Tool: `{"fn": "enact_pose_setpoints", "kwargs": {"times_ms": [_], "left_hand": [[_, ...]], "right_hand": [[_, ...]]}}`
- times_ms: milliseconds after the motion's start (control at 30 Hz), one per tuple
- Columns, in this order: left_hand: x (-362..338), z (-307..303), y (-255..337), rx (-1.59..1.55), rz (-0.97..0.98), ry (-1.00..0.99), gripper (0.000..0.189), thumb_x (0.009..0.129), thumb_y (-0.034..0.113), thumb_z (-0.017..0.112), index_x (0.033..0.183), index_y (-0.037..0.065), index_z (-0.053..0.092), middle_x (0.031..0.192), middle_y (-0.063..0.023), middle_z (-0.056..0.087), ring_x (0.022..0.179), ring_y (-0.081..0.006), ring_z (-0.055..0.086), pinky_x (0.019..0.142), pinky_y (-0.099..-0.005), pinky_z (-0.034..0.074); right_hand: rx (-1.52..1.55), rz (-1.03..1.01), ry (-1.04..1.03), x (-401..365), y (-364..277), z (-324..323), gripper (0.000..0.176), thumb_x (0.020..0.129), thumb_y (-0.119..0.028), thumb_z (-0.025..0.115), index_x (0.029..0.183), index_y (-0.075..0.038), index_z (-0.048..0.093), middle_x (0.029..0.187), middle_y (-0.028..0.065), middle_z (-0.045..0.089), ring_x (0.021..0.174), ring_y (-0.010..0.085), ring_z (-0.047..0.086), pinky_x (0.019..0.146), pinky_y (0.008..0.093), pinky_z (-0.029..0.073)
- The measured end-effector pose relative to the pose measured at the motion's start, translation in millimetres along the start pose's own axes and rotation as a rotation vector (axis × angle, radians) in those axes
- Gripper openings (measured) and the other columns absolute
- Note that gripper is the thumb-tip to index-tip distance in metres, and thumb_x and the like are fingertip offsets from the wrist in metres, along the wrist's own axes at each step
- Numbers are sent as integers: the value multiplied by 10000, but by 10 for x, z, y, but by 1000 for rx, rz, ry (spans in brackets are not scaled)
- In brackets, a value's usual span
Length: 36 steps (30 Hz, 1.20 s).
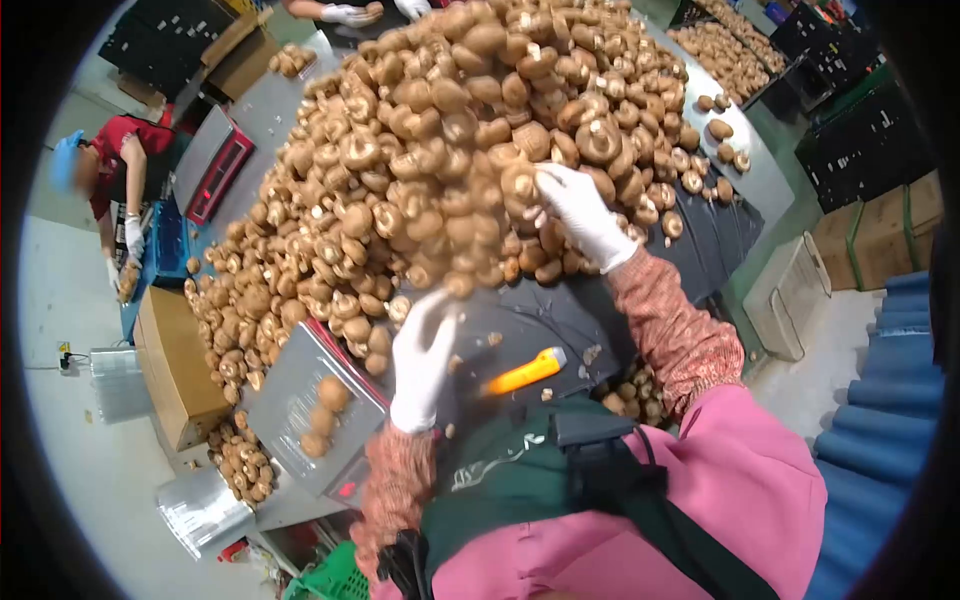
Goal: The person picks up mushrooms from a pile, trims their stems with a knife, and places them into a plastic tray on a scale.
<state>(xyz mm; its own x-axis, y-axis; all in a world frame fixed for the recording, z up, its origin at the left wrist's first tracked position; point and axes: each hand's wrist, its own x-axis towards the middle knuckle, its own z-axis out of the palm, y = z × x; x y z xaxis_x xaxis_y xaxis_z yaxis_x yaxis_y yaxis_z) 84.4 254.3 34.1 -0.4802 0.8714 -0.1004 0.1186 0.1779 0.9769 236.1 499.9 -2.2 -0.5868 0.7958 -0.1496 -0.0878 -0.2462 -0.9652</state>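
Note:
A big heap of brown shiitake mushrooms (360,220) covers the middle of the table. My right hand (585,212), in a white glove, pinches a mushroom (520,186) over the front of the heap. My left hand (420,362), gloved too, has its fingers apart beside the lower edge of the pile and appears to hold nothing; its fingertips are somewhat blurred. Between my hands, nearer my body, an orange-yellow utility knife (525,372) lies on the dark table covering. Left of my left hand, a scale (290,400) carries several mushrooms (322,418) in a row.
Another scale (215,165) stands at the far left, near a person in red (125,150). A further person's gloved hand (347,15) shows at the top. A cardboard box (175,365) is at left, a white crate (788,297) at right, and black crates (860,140) behind.

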Motion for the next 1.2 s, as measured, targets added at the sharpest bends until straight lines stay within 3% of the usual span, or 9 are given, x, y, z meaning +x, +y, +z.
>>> {"fn": "enact_pose_setpoints", "kwargs": {"times_ms": [200,300,400,433,600,767,900,1033,1200], "left_hand": [[618,528,-57,-762,-298,-326,380,1021,255,565,1299,-3,560,1164,-101,661,1021,-189,647,851,-294,508],[778,615,26,-1010,-479,-384,373,1017,279,579,1288,23,572,1155,-79,651,1020,-192,643,869,-324,516],[788,628,-146,-919,-347,-335,351,1026,263,544,1288,30,568,1179,-73,629,968,-178,648,843,-304,530],[765,583,-153,-782,-318,-305,348,1009,237,580,1294,39,569,1194,-75,623,993,-165,636,839,-301,527],[462,384,-557,-846,-369,-188,505,941,153,669,1393,32,479,1287,-85,596,1131,-211,594,976,-368,479],[193,329,-887,-852,-427,-153,553,919,88,659,1420,5,440,1302,-131,568,1162,-269,580,1026,-407,460],[56,343,-1087,-898,-483,-113,504,919,64,656,1383,-10,473,1289,-127,572,1153,-248,585,1014,-419,482],[-30,402,-1166,-869,-511,-138,489,925,70,647,1378,-8,483,1295,-128,569,1177,-240,573,1015,-416,481],[-80,408,-1069,-782,-522,-184,493,925,90,642,1382,-4,483,1299,-137,568,1170,-249,579,1007,-393,479]], "right_hand": [[334,60,-99,-204,42,-77,338,1015,-258,573,1262,-29,596,1068,39,680,811,106,647,670,252,520],[23,14,-77,-325,-67,35,348,989,-292,615,1233,-46,650,937,-15,653,841,85,619,761,226,507],[-429,-282,-178,-424,63,96,321,932,-164,666,1233,-53,653,1075,46,626,951,132,628,843,263,511],[-315,-210,-168,-441,91,77,340,891,-99,692,1224,-49,646,1125,71,604,986,161,629,866,282,513],[-461,-228,242,-368,805,-177,451,822,-60,735,1250,-63,593,1100,92,625,940,183,646,812,288,538],[-886,-699,198,-434,914,-175,463,767,-40,748,1203,-60,594,1154,134,617,1061,330,600,913,387,497],[-1082,-623,161,-914,1020,-100,605,738,-185,831,1281,-109,577,1186,114,612,1101,304,577,951,397,451],[-1288,-602,109,-951,1193,75,471,761,-237,753,1208,-152,630,1109,31,621,997,246,586,849,389,469],[-1273,-473,67,-1018,1239,139,499,774,-209,758,1232,-119,582,1136,70,597,1044,263,585,881,384,475]]}}
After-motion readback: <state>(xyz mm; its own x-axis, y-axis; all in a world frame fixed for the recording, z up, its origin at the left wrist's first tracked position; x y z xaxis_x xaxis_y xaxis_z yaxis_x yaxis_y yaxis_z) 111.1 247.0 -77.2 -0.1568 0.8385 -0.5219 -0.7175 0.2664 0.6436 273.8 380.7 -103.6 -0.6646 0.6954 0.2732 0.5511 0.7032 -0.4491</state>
